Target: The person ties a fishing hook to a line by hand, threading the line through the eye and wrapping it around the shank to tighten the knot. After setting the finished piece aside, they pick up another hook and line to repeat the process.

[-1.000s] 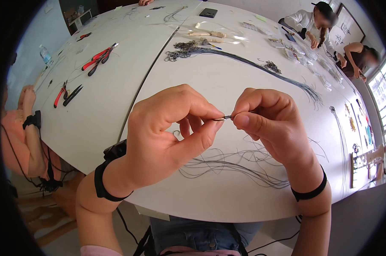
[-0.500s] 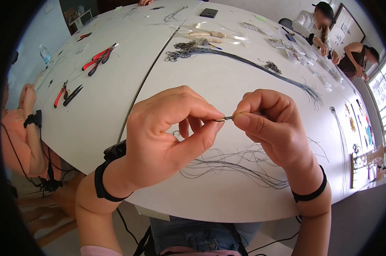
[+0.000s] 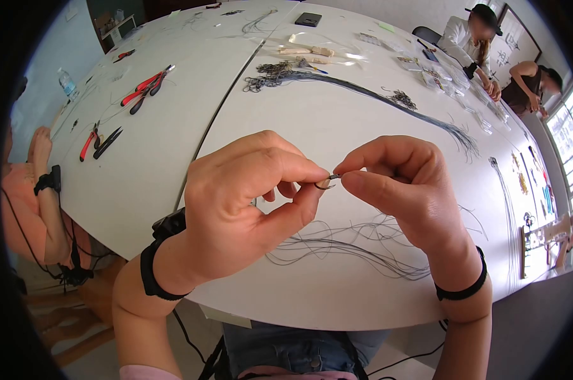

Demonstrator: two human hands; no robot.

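My left hand [image 3: 242, 202] pinches a small metal ring [image 3: 325, 183] between thumb and forefinger above the white table [image 3: 337, 120]. My right hand [image 3: 400, 187] pinches the tip of a thin dark cord [image 3: 335, 177] and holds it against the ring. Both hands are raised close together over a loose pile of dark cords [image 3: 343, 250] on the table near its front edge. Black bands circle both wrists.
A long bundle of dark cords [image 3: 375, 95] runs across the table. Red-handled pliers [image 3: 146, 85] and cutters [image 3: 96, 139] lie at the left. A person in orange [image 3: 30, 196] sits at the left; two people [image 3: 483, 38] work at the far right among small packets [image 3: 438, 76].
My hands have dropped slightly and my left fingers have turned the ring, which now shows more below the thumb. The right fingers have opened out a little while still pinching the cord tip.
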